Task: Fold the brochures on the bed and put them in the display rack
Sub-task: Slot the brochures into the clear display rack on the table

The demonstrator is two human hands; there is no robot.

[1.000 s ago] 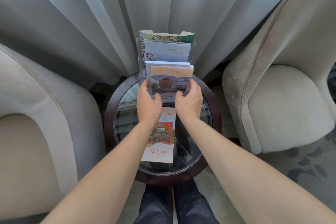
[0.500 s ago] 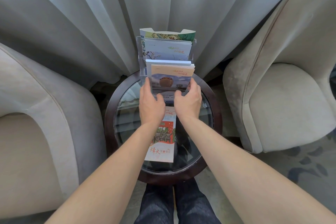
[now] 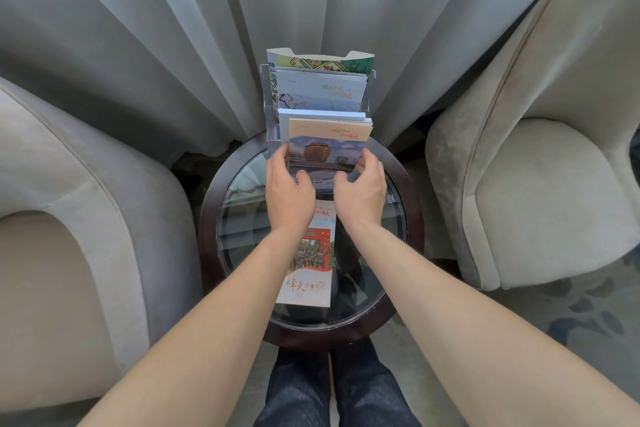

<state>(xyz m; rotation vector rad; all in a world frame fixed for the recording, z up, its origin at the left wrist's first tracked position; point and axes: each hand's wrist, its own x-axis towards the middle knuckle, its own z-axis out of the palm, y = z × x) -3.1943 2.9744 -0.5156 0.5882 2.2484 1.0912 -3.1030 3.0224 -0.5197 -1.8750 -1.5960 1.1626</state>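
A clear tiered display rack (image 3: 271,104) stands at the far edge of a round glass table (image 3: 414,218). Its back tiers hold a green map brochure (image 3: 322,61) and pale blue brochures (image 3: 320,88). In the front tier is a stack topped by an orange brochure with a round building (image 3: 329,142). My left hand (image 3: 289,191) holds that stack's left edge, fingers curled round it. My right hand (image 3: 362,189) holds its right edge the same way. A red and white folded brochure (image 3: 311,263) lies flat on the glass under my wrists.
Beige armchairs flank the table, one at the left (image 3: 69,218) and one at the right (image 3: 536,166). Grey curtains (image 3: 207,28) hang right behind the rack. My legs in dark jeans (image 3: 332,388) are at the table's near edge.
Both hands have slid slightly up along the sides of the front stack, and the fingers have spread a little. The stack sits a touch straighter in the front tier.
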